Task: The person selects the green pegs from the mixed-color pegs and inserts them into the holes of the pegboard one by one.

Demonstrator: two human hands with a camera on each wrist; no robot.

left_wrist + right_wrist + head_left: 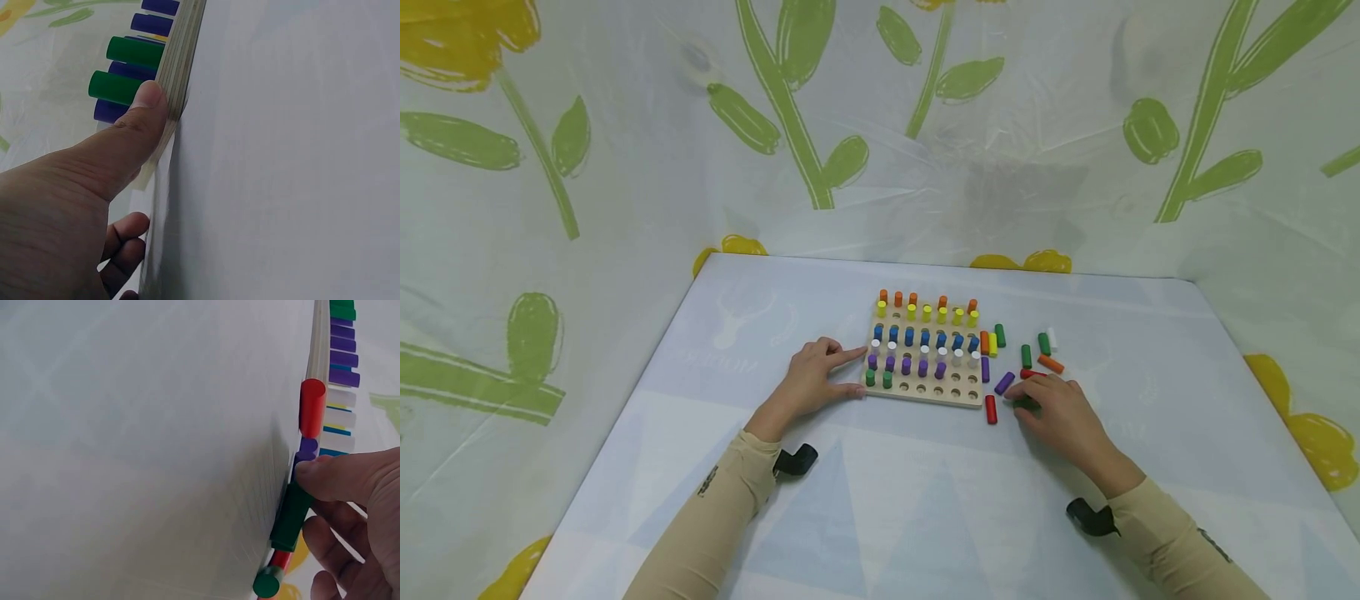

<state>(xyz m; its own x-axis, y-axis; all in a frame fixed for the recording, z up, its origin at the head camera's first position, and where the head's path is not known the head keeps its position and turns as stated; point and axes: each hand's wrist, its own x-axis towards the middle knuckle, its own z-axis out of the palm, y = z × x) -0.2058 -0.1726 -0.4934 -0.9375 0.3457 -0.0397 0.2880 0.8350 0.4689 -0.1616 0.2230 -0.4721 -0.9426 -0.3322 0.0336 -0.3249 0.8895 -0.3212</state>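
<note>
A wooden pegboard point(917, 398) lies flat, its holes partly filled with rows of coloured pegs. At its left side is my left hand point(808, 379), the index finger and thumb extended to touch the edge. In the left wrist view the thumb point(150, 97) presses the board's edge beside two green pegs point(115, 86). To the right of the board my right hand point(1063, 417) pinches a green peg point(292, 517) among the loose pegs, its thumb at one end. A purple peg point(1004, 383) and a red peg point(991, 409) lie close to those fingertips.
More loose pegs lie right of the board, including a white peg point(1052, 337), an orange peg point(1051, 364) and a yellow peg point(992, 345). The white table point(880, 517) meets a flower-patterned curtain point(1000, 192) at the back and sides.
</note>
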